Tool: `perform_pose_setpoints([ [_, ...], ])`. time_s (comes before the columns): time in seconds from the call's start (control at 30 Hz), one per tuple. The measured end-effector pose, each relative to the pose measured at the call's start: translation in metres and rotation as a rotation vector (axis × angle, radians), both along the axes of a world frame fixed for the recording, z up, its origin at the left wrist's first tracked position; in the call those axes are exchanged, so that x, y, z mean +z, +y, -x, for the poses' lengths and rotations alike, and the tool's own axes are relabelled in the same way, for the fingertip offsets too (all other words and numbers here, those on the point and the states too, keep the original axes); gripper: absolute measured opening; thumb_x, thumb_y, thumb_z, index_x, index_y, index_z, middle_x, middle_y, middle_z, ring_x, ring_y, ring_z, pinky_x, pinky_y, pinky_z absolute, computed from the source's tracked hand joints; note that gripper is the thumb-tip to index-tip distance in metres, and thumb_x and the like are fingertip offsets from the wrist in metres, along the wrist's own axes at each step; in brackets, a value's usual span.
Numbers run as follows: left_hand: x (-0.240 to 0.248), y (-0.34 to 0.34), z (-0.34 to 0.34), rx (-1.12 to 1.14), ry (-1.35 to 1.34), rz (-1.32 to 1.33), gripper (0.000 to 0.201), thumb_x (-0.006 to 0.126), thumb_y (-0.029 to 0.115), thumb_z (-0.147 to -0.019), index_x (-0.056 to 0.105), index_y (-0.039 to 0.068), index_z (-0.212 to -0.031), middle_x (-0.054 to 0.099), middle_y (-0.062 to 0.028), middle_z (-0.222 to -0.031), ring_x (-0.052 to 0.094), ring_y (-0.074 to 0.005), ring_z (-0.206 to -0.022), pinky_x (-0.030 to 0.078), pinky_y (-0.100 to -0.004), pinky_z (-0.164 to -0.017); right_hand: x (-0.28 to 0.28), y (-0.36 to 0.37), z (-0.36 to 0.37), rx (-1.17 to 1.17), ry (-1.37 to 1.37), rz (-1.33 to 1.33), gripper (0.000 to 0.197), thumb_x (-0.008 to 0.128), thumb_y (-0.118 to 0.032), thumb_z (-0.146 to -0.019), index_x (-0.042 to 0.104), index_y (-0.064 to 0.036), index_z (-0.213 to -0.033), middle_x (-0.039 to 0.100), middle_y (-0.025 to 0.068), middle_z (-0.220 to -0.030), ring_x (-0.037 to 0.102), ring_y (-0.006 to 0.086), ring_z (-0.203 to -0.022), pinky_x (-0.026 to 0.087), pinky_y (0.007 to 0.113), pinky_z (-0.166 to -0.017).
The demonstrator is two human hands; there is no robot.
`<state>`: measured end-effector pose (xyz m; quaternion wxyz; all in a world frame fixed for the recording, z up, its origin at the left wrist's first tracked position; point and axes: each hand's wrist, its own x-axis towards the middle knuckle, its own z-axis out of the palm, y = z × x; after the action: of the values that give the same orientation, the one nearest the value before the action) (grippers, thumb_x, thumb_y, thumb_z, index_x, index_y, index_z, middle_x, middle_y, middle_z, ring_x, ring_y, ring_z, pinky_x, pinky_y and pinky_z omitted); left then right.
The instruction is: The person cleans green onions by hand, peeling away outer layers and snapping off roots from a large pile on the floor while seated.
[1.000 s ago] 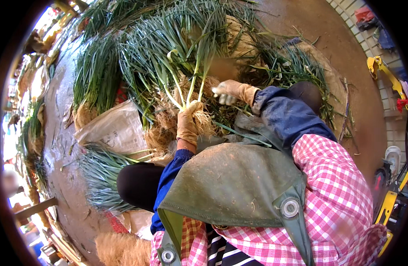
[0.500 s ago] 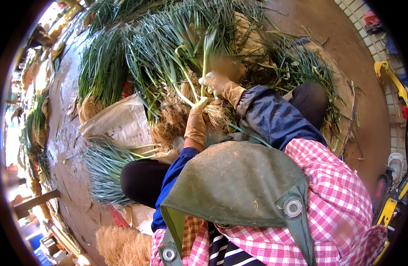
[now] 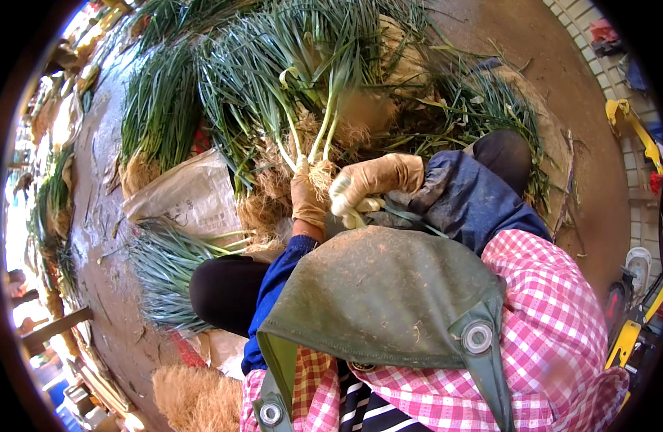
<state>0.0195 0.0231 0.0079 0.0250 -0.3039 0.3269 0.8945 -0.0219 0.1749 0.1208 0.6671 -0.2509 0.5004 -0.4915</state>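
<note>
My left hand [image 3: 307, 198], in a tan work glove, is closed around the root end of a few scallions [image 3: 317, 144]. Their white stalks stand up from the grip and their leaves run into the pile beyond. Pale stringy roots [image 3: 322, 175] stick out beside the fingers. Just right of these roots is my right hand [image 3: 374, 183], also gloved, its pale-tipped fingers curled downward and closed. Whatever lies inside those fingers I cannot make out. Past both hands spreads a big heap of scallions [image 3: 274, 79] with brown, tangled roots.
Scallion bundles [image 3: 162, 108] lie at the far left, another bunch [image 3: 173, 270] beside my left knee. A pale sack [image 3: 194, 194] lies between them. Cut roots [image 3: 198, 396] are heaped at lower left. A green apron [image 3: 389, 302] covers my lap. Yellow-framed equipment [image 3: 626, 338] stands at right.
My right hand has dropped from the scallion stalks toward my lap, its fingers now curled downward. My left hand keeps its hold, and the stalks lean a little differently.
</note>
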Motion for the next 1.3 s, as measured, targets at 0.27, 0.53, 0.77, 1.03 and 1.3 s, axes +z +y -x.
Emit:
perform_pose_setpoints([
  [0.27,0.0,0.019,0.01,-0.116,0.012,-0.179,0.023,0.054,0.021,-0.091,0.058,-0.002,-0.093,0.062,-0.0107,-0.077,0.06,-0.0171,-0.06,0.05,-0.0262,-0.051,-0.114,0.049,0.061,-0.597,-0.556,-0.033,0.036,0.053,-0.04,-0.09,0.06,-0.0044,-0.087,0.049,-0.0034,-0.062,0.041,0.0051,-0.048,0.035,0.021,-0.039],
  [0.53,0.01,0.01,0.001,-0.114,0.072,0.043,0.02,0.061,0.015,-0.085,0.06,-0.002,-0.096,0.062,-0.0082,-0.079,0.061,-0.0162,-0.062,0.051,-0.0249,-0.053,-0.103,-0.012,0.027,-0.865,0.34,-0.272,0.025,0.057,-0.03,-0.088,0.063,-0.007,-0.079,0.054,-0.0004,-0.057,0.043,0.0099,-0.043,0.033,0.024,-0.038],
  [0.77,-0.016,-0.002,0.002,-0.171,0.041,-0.216,0.021,0.056,0.02,-0.09,0.06,0.002,-0.1,0.063,-0.0059,-0.079,0.059,-0.0142,-0.061,0.048,-0.024,-0.051,-0.09,-0.019,0.012,-0.76,1.052,-0.289,0.031,0.056,-0.034,-0.086,0.064,-0.0049,-0.093,0.062,0.0097,-0.072,0.058,0.0224,-0.065,0.045,0.035,-0.063],
  [1.03,0.007,0.002,-0.015,-0.24,-0.019,-0.376,0.021,0.054,0.018,-0.088,0.059,0.001,-0.1,0.065,-0.0074,-0.083,0.062,-0.0181,-0.069,0.052,-0.0298,-0.063,-0.051,-0.014,-0.006,-0.593,0.236,-0.109,0.025,0.063,-0.028,-0.083,0.067,-0.0057,-0.094,0.065,0.0033,-0.075,0.06,0.0129,-0.07,0.048,0.027,-0.07],
  [1.3,0.054,0.005,-0.025,-0.545,-0.054,-0.259,0.017,0.062,0.015,-0.081,0.063,0.001,-0.09,0.065,-0.0081,-0.082,0.062,-0.018,-0.072,0.051,-0.0296,-0.064,-0.006,-0.042,0.033,-0.447,0.606,-0.154,0.024,0.055,-0.024,-0.089,0.062,-0.0038,-0.101,0.065,0.0096,-0.08,0.061,0.0131,-0.065,0.049,0.026,-0.056],
])
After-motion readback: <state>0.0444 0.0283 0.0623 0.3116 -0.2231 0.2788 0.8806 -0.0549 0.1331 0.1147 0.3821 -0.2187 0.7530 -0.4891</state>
